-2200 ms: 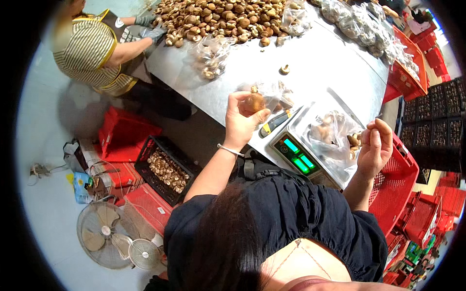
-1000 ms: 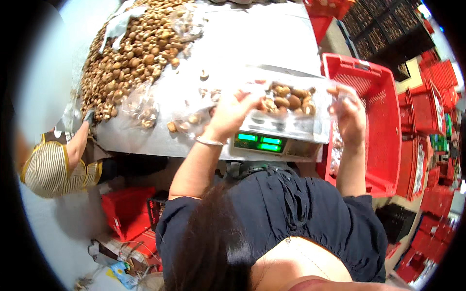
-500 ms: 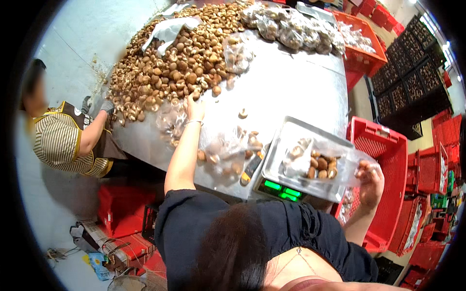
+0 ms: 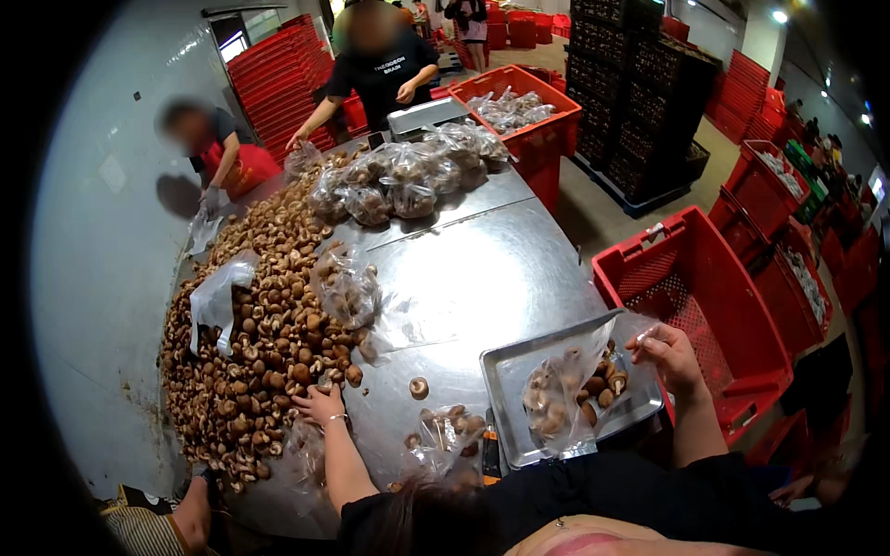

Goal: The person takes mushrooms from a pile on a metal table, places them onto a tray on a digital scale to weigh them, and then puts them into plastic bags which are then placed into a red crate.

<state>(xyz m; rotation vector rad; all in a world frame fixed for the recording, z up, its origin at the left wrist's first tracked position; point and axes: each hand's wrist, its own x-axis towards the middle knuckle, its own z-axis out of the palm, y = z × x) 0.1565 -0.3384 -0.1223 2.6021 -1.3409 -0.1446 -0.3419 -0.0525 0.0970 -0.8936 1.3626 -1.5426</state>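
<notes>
My left hand [image 4: 320, 405] reaches to the edge of a big heap of brown mushrooms [image 4: 264, 338] on the steel table [image 4: 473, 278], fingers curled on the mushrooms there; whether it grips one is hidden. My right hand [image 4: 669, 357] pinches the top edge of a clear plastic bag of mushrooms [image 4: 570, 389] that rests on the metal scale tray [image 4: 510, 412]. One loose mushroom [image 4: 419, 387] lies between heap and tray. Another partly filled bag [image 4: 445, 435] lies near my body.
A red crate [image 4: 700, 306] stands right of the scale. Filled mushroom bags [image 4: 399, 181] pile at the table's far end. Two people [image 4: 385, 65] work across the table, and another person's gloved arm [image 4: 190, 505] is at lower left. Stacked red and black crates fill the background.
The view has swung up to show the whole table. My left hand stays out at the mushroom heap. My right hand has risen from beside the scale to the bag's top edge.
</notes>
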